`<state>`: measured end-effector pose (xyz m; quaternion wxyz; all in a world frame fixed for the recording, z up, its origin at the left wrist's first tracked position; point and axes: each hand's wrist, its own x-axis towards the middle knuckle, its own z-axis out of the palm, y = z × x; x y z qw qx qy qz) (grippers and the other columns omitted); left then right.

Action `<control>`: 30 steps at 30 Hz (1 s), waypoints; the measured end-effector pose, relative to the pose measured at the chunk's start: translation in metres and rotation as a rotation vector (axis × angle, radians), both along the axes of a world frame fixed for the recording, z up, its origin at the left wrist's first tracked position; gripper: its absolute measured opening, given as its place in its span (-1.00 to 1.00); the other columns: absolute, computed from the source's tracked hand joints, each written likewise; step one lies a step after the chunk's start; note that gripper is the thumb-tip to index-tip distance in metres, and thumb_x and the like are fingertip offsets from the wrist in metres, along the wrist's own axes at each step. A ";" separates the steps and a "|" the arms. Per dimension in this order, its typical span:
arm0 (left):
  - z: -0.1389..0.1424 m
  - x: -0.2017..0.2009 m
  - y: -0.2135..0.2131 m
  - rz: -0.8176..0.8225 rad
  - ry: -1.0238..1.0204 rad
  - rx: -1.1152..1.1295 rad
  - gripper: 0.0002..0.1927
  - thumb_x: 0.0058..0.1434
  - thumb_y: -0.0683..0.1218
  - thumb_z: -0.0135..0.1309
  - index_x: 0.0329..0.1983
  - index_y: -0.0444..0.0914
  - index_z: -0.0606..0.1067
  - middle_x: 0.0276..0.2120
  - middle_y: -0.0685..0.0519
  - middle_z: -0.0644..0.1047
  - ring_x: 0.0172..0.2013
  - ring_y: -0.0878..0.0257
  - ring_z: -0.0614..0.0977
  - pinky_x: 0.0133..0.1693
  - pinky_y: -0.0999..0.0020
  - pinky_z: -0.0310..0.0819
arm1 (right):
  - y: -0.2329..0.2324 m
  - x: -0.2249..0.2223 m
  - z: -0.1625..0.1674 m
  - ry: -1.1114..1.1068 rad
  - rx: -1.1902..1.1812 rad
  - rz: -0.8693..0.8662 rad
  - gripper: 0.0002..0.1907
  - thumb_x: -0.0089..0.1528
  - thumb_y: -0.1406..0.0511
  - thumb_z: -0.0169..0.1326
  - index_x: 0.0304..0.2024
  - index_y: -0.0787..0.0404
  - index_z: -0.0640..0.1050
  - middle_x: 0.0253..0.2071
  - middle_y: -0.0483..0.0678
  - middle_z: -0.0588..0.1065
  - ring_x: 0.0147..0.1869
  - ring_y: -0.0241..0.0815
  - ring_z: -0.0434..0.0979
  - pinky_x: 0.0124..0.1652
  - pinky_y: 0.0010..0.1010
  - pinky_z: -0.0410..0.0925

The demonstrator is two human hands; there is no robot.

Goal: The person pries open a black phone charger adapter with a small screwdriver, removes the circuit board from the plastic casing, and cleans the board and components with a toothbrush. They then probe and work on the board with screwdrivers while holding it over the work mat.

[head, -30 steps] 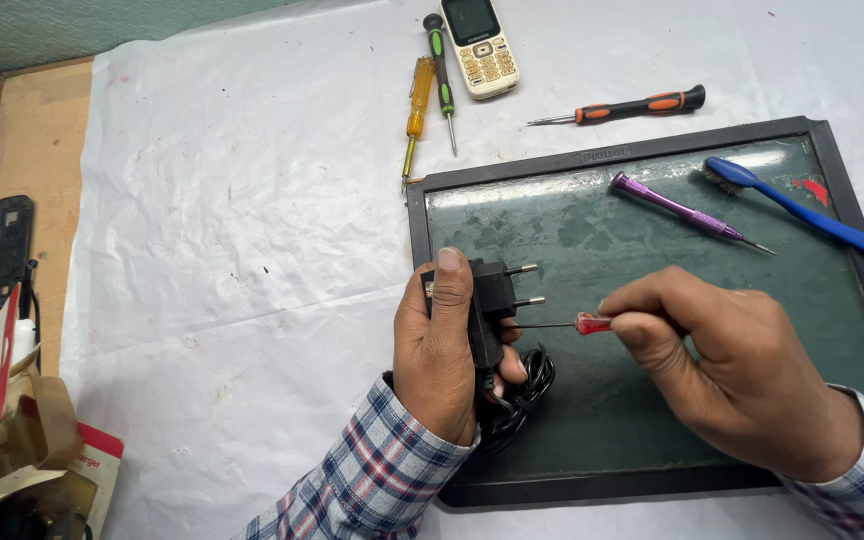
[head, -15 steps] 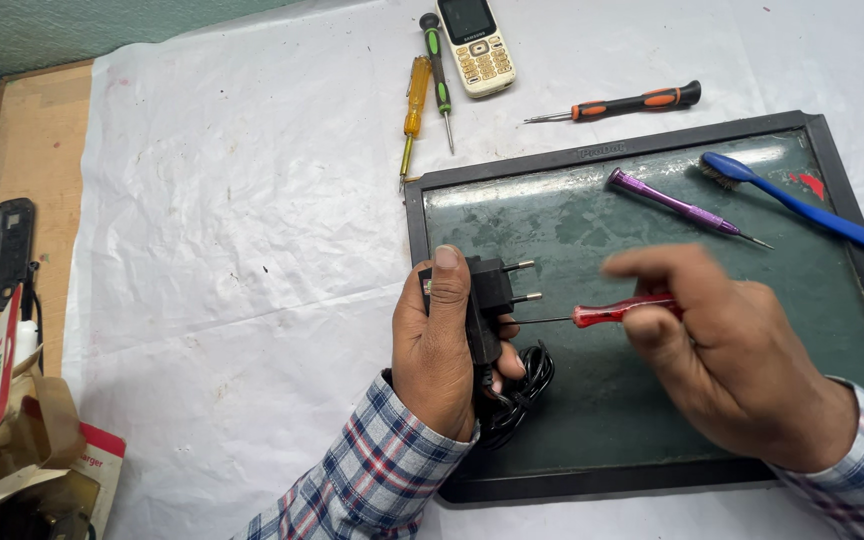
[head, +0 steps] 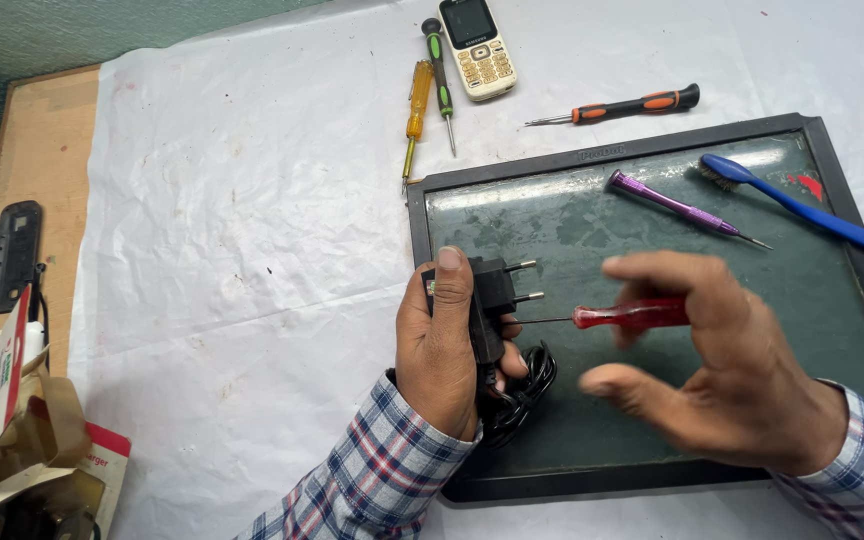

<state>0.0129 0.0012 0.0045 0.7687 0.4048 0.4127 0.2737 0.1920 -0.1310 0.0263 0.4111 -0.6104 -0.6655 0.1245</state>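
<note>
A white cloth (head: 242, 230) covers the wooden table (head: 37, 140), and a dark framed glass panel (head: 652, 470) lies at lower right with a purple screwdriver (head: 677, 207) and blue brush (head: 802, 208) on its upper part; above it sit a keypad phone (head: 477, 47) and three more screwdrivers. At centre, the left hand (head: 442, 345) grasps a black plug adapter (head: 489, 305), prongs pointing right. The right hand (head: 722, 365), blurred, holds a red-handled screwdriver (head: 627, 316) with fingers spread, tip at the adapter.

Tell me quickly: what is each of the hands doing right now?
Left hand: closed around the black charger plug.
Right hand: fingers loosely spread, red-handled screwdriver held under them, tip at the plug.
</note>
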 end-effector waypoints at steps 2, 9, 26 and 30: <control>0.000 0.001 0.000 0.008 -0.017 -0.013 -0.42 0.33 0.34 -0.17 -0.18 -0.29 0.32 -0.54 -0.06 0.51 -0.73 0.31 0.57 -0.78 0.51 0.40 | 0.000 0.006 0.000 0.001 -0.303 -0.151 -0.66 0.18 0.22 0.20 -0.02 0.19 0.54 -0.24 -0.13 0.55 -0.31 -0.29 0.60 -0.35 -0.45 0.45; -0.001 0.001 -0.001 0.016 -0.005 -0.026 -0.44 0.33 0.33 -0.16 -0.16 -0.27 0.32 -0.55 -0.06 0.51 -0.74 0.31 0.56 -0.79 0.50 0.36 | 0.001 -0.001 0.005 0.063 -0.005 0.058 -0.81 0.26 0.40 0.16 -0.09 0.20 0.48 -0.19 -0.10 0.49 -0.16 -0.29 0.57 -0.23 -0.52 0.47; -0.002 0.000 -0.001 0.010 -0.016 -0.019 -0.41 0.33 0.35 -0.16 -0.14 -0.30 0.34 -0.53 -0.06 0.51 -0.73 0.31 0.56 -0.78 0.51 0.39 | 0.006 -0.002 0.008 0.062 0.031 0.093 -0.88 0.27 0.39 0.08 -0.17 0.16 0.42 -0.19 0.02 0.43 -0.16 -0.22 0.60 -0.13 -0.40 0.50; -0.002 0.000 -0.001 0.010 0.011 -0.029 -0.43 0.32 0.34 -0.17 -0.14 -0.28 0.33 -0.54 -0.07 0.51 -0.74 0.30 0.57 -0.78 0.49 0.41 | 0.003 -0.002 0.008 0.090 0.103 0.142 -0.84 0.35 0.39 0.06 -0.29 0.06 0.38 -0.10 0.05 0.36 -0.07 -0.15 0.58 -0.11 -0.40 0.55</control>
